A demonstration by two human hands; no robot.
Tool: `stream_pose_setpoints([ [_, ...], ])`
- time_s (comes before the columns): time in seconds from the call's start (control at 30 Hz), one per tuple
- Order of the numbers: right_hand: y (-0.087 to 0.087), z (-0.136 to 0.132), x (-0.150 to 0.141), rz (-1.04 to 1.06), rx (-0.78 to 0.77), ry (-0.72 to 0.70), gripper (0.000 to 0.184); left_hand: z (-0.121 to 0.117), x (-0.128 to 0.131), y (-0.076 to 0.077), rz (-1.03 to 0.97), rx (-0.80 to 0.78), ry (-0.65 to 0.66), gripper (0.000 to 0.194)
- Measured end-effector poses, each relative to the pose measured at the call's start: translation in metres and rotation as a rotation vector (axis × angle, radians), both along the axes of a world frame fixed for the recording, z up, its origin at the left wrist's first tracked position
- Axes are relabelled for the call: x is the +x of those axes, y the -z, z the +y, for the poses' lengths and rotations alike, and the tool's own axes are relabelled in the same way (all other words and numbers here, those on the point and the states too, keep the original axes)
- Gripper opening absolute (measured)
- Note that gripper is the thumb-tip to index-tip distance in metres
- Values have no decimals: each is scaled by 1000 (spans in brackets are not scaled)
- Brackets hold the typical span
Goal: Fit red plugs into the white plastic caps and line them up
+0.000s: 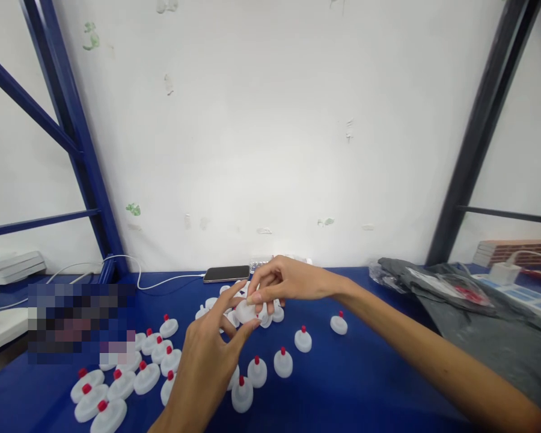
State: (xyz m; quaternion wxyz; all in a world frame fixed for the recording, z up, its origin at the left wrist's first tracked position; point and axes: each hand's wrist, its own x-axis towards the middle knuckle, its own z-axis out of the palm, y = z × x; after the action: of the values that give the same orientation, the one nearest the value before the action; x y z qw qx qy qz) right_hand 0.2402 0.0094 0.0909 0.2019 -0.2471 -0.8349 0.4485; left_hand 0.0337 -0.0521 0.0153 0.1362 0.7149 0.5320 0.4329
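Observation:
My left hand grips a small, round white plastic container between thumb and fingertips. Above it, the fingers of my right hand are pinched together at the container's top edge; what lies between them is too small to make out. Behind both hands is a cluster of similar white pieces, partly covered by my fingers. White containers with red caps lie grouped to the left of my left forearm. More of the red-capped ones, such as this container, form a loose curved row toward the right.
Everything rests on a blue tabletop against a white wall. A phone with a white cable lies at the back. Dark grey plastic bags are heaped at right. Blue frame posts rise at left, near a blurred patch.

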Motion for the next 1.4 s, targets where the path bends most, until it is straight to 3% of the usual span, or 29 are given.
stream_pose_setpoints([
  [0.17,-3,3,3,-16,-56,-88,35,-2,2,-1,-64,-26,40,60],
  [0.33,-4,25,29,-175,-34,15,41,-7,4,-2,-49,31,-31,49],
  [0.57,29,73,72,-546,-218,89,51,-4,2,4,-44,82,-40,43],
  [0.67,43,81,74,-608,-276,59,59,-5,2,3,-38,65,-46,44],
  [0.77,44,81,74,-635,-279,59,66,-4,2,3,-52,75,-44,43],
  [0.83,41,80,76,-629,-230,106,70,-3,3,4,-62,91,-45,43],
  [0.93,40,82,79,-570,-61,289,72,-3,3,4,-60,117,-44,42],
  [1.1,58,89,70,-515,224,611,45,-5,2,3,-23,89,-49,40],
  [1.27,64,86,62,-545,325,675,12,-4,2,4,-11,102,-60,39],
  [1.4,37,70,56,-480,412,674,16,-6,3,2,-10,120,-61,38],
])
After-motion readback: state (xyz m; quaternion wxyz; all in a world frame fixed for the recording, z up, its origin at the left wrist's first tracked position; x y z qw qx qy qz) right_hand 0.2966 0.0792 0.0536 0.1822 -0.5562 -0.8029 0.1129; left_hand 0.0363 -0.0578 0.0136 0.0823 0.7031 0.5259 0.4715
